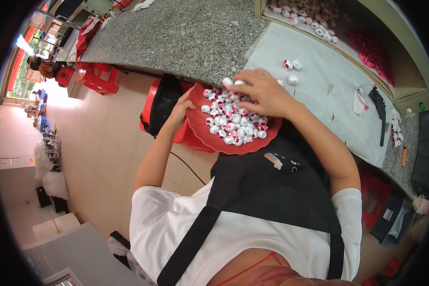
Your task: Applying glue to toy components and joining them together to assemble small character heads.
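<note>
A red scalloped plate (pixel 209 142) is held in front of my apron, against the edge of the granite counter. Many small white rounded pieces (pixel 231 127) with pink and dark markings are heaped in it. My left hand (pixel 180 110) grips the plate's left rim, thumb over the edge. Above the far right part of the heap is my right hand (pixel 264 93), palm down, fingers bent and spread. White pieces show beside its fingertips; whether it touches them I cannot tell. Several loose white pieces (pixel 292 80) lie on the white sheet (pixel 314 105) right of this hand.
An open-fronted bin (pixel 314 24) at the far right holds more white pieces and pink bits. On the sheet lies a black tool (pixel 378 107). An orange marker-like stick (pixel 404 156) rests on the counter (pixel 176 38). A black bag (pixel 167 102) sits on a red stool (pixel 150 107) to the left.
</note>
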`<state>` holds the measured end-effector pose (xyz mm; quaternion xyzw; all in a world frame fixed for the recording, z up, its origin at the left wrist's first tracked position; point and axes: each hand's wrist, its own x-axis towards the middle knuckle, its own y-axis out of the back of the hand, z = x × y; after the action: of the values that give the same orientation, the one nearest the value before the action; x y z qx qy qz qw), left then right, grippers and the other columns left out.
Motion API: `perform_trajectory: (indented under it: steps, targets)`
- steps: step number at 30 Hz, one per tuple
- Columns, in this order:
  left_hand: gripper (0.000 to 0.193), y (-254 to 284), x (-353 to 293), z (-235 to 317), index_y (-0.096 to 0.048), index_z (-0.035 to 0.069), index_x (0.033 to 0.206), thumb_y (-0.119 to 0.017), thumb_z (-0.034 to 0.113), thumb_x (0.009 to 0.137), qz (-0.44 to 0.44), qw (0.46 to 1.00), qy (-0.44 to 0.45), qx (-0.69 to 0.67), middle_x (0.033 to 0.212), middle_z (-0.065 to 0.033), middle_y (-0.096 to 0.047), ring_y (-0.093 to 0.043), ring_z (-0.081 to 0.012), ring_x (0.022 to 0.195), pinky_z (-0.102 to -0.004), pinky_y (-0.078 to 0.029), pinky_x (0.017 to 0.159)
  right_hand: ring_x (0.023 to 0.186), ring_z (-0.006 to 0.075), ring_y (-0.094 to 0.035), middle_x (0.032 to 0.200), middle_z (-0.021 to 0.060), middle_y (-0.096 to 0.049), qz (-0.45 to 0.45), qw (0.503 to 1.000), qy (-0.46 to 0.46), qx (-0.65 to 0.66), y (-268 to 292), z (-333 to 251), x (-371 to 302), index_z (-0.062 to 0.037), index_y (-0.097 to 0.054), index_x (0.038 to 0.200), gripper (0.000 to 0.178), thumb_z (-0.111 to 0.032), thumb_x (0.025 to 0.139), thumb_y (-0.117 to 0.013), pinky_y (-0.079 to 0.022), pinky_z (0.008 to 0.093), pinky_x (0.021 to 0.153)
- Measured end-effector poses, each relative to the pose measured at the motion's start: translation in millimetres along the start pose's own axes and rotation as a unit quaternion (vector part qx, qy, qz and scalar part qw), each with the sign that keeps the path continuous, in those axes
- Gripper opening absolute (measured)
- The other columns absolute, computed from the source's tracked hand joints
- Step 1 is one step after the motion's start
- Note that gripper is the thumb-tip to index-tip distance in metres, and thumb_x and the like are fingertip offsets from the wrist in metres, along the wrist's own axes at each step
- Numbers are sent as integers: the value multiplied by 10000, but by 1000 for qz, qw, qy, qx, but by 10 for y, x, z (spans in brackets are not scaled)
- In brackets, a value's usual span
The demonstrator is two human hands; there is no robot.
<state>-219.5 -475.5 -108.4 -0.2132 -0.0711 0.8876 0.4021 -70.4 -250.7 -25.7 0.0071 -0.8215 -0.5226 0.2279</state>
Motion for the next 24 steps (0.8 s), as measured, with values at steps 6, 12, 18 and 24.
perform_trajectory:
  steps: [6,12,18,24]
  targets:
    - [637,83,-152,4,-318,20,1198,-357,-48,566,12,1000,-25,-8,1105,-67,-451,-440,-141,973,-217,-346,814,1096,262,-344,1130,86,-426,156,968,-157,-119,319,203,-43,-138,-482,1063,333,-275,760,-490,-229,400,929]
    - [651,324,-685,59,-352,29,1181,-372,-16,532,74,996,-54,-2,989,-74,-510,-488,-143,862,-232,-392,745,885,183,-473,926,104,-507,165,943,-207,200,64,-206,140,0,-507,952,233,-156,803,-418,-339,254,791]
    - [667,162,-1031,-255,-329,35,1198,-367,-27,535,2,998,-50,-30,1044,-60,-480,-460,-131,912,-219,-376,767,761,106,-503,913,56,-538,49,930,-205,301,-189,-1267,-111,-13,-536,902,171,-65,747,-487,-393,201,637]
    - [635,324,-1226,-531,-354,53,1184,-369,-25,554,59,996,-43,-47,1018,-42,-492,-469,-105,862,-193,-382,717,887,252,-505,931,124,-534,17,974,-41,220,-287,-1630,-160,-12,-541,891,225,-36,670,-576,-384,306,776]
